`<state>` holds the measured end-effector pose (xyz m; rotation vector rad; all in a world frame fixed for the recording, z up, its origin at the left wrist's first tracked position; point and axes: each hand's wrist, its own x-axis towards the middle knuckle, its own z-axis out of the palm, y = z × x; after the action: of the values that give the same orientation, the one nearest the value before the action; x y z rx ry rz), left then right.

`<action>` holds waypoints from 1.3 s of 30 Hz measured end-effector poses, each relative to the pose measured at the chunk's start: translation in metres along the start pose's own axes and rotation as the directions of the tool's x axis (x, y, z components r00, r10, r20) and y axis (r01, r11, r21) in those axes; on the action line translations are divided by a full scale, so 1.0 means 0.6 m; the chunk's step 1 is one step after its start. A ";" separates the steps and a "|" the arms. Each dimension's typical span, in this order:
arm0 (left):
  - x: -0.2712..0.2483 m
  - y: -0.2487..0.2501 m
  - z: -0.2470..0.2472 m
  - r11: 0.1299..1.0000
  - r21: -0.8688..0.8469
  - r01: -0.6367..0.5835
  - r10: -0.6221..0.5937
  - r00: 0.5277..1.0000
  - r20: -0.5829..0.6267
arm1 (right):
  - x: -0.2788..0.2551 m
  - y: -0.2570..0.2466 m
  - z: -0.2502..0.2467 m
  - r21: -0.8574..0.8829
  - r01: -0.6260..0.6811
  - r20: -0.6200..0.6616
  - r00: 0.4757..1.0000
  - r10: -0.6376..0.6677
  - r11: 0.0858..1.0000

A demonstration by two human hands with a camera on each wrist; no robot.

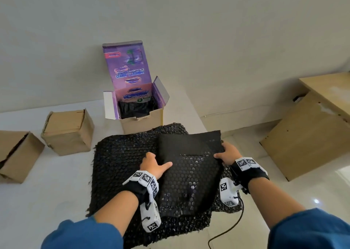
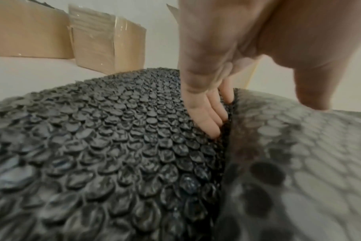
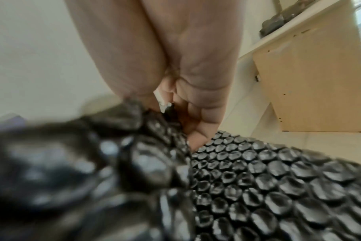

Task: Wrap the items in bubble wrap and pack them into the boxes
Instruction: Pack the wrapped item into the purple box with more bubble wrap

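Observation:
A black bubble wrap sheet (image 1: 189, 169) is lifted flat, smooth side up, over a pile of black bubble wrap (image 1: 121, 163) on the white table. My left hand (image 1: 156, 166) pinches the sheet's left edge, with its fingers (image 2: 208, 114) tucked under it and the thumb on top. My right hand (image 1: 228, 154) grips the sheet's right edge, and its fingers (image 3: 196, 127) curl under the sheet. Behind the pile stands an open purple box (image 1: 136, 104) with something wrapped in black inside. No loose item shows on the wrap.
Two brown cardboard boxes (image 1: 68, 133) (image 1: 17, 156) lie on the table at the left. A wooden cabinet (image 1: 306, 135) stands on the floor to the right, past the table's edge. A black cable (image 1: 233, 226) hangs from my right wrist.

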<state>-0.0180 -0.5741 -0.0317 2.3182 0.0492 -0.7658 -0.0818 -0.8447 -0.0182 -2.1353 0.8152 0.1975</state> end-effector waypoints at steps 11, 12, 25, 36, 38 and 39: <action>0.011 -0.001 -0.035 0.943 -0.325 0.077 -0.040 0.992 0.119 | -0.047 -0.033 -0.007 -0.246 0.230 -0.048 0.967 -0.248 0.942; 0.004 -0.002 -0.050 0.931 -0.358 0.066 -0.025 0.993 0.116 | -0.057 -0.054 0.003 -0.212 0.302 0.014 0.952 -0.306 0.929; -0.073 -0.006 -0.170 0.874 -0.460 -0.156 0.256 0.953 0.164 | -0.085 -0.232 0.203 0.540 -0.061 0.580 0.749 -0.319 0.839; 0.033 -0.045 -0.083 0.972 -0.226 -0.063 0.059 0.998 -0.023 | -0.007 -0.139 0.132 -0.038 0.165 0.125 0.979 -0.159 0.986; 0.049 -0.045 -0.065 0.975 -0.218 -0.052 0.054 0.999 0.000 | -0.003 -0.130 0.139 -0.093 0.159 0.120 0.982 -0.148 0.983; 0.055 -0.043 -0.059 0.978 -0.205 -0.042 0.044 0.999 0.006 | -0.001 -0.126 0.143 -0.107 0.151 0.125 0.983 -0.138 0.983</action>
<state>0.0214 -0.5378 -0.0439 2.1132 0.0697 -0.7159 -0.0247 -0.7461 -0.0247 -2.2584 0.5904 0.2973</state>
